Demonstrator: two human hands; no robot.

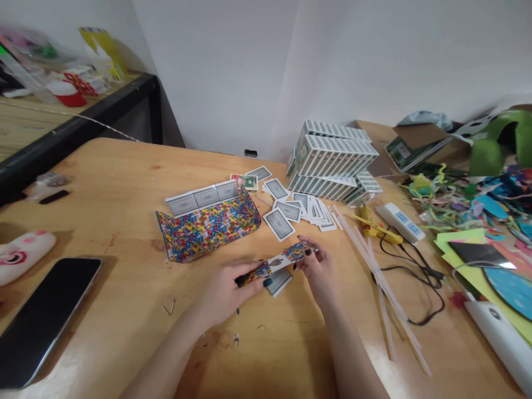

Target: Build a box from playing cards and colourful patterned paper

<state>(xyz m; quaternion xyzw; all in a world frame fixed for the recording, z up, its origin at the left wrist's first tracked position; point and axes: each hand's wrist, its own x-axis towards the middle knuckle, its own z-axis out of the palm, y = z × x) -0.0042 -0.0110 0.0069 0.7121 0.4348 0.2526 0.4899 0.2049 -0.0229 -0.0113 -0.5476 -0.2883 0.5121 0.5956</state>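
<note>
Between my two hands is a narrow strip with a multicoloured pattern [296, 251] and a white playing-card section in its middle. My left hand [239, 282] pinches its left end with thumb and fingers. At the other end, my right hand [316, 269] grips it, dark nail polish showing. Just below the strip, a grey-backed playing card [279, 284] lies on the table, partly covered. Beyond my left hand stands a folded, open-sided piece made of cards [214, 224], its front in the same colourful pattern. Loose playing cards [279, 224] are scattered beyond the strip.
Stacked card boxes [338, 158] stand at the back. On the right are glue sticks [380, 277], a yellow glue gun [378, 226] with its cord, a power strip [401, 220] and coloured scraps [477, 197]. A black phone [50, 316] lies at left.
</note>
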